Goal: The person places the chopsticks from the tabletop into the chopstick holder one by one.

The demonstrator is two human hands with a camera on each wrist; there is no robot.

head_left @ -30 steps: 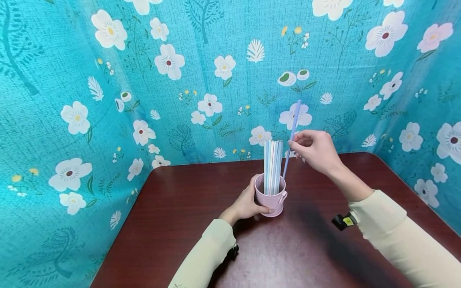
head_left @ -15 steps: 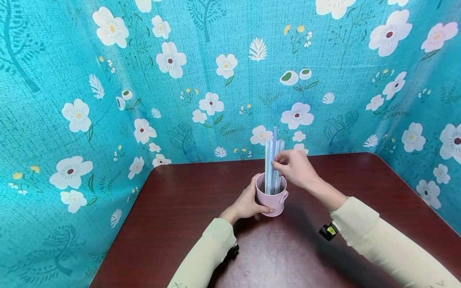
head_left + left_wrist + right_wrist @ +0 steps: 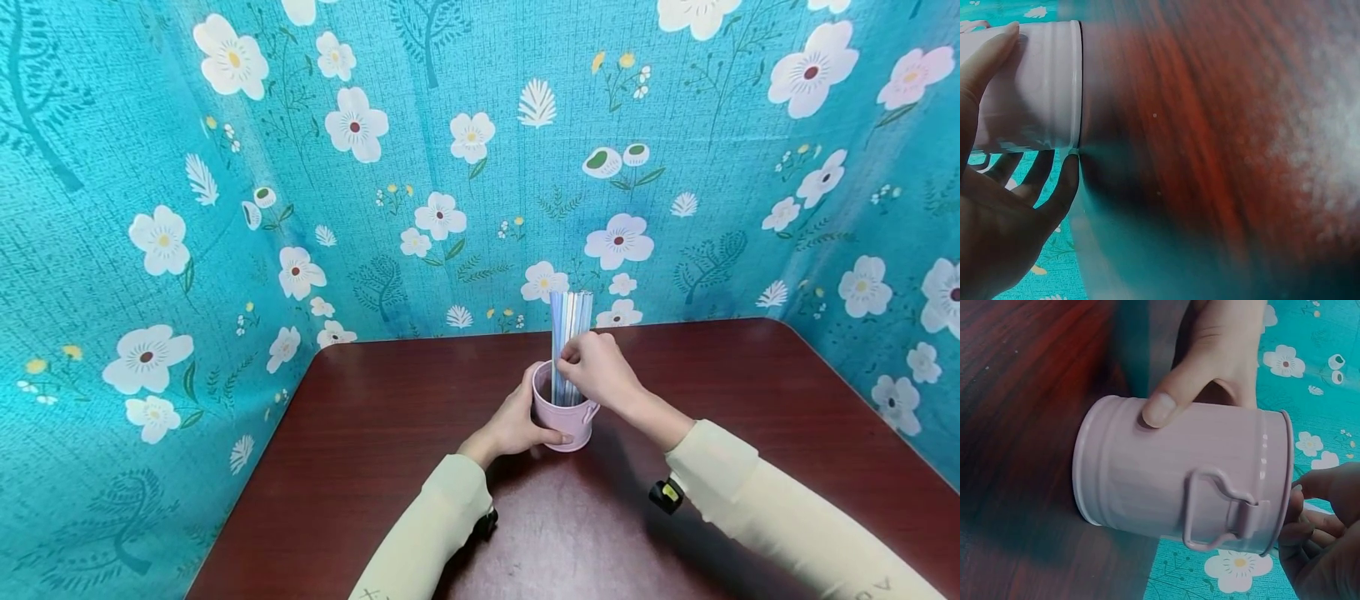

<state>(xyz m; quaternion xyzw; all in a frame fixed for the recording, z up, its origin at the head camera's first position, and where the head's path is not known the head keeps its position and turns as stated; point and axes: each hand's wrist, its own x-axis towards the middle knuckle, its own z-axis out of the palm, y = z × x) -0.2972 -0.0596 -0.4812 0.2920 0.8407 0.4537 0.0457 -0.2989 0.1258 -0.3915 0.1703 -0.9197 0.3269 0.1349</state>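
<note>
A small pink metal bucket [image 3: 564, 425] stands upright on the table, holding a bundle of straws [image 3: 576, 312] in pale blue and white. My left hand [image 3: 512, 423] grips the bucket's left side, its thumb lying across the front, as the left wrist view shows too. Just above the rim, my right hand [image 3: 603, 371] pinches a bluish-purple straw [image 3: 555, 321] at the left of the bundle. That straw's lower end is hidden inside the bucket. In the right wrist view a wire handle [image 3: 1190, 506] hangs on the bucket's side, and the fingertips of the right hand are partly behind the rim.
The dark red-brown table [image 3: 375, 433] has a rounded back-right corner. A turquoise flowered cloth [image 3: 465, 75] hangs behind it and along both sides. Black wrist cameras [image 3: 666, 495] sit below the cuffs.
My right hand has moved left and down, bringing the bluish-purple straw from the bucket's right side to the bundle's left and lowering its top level with the others. The left hand stays put.
</note>
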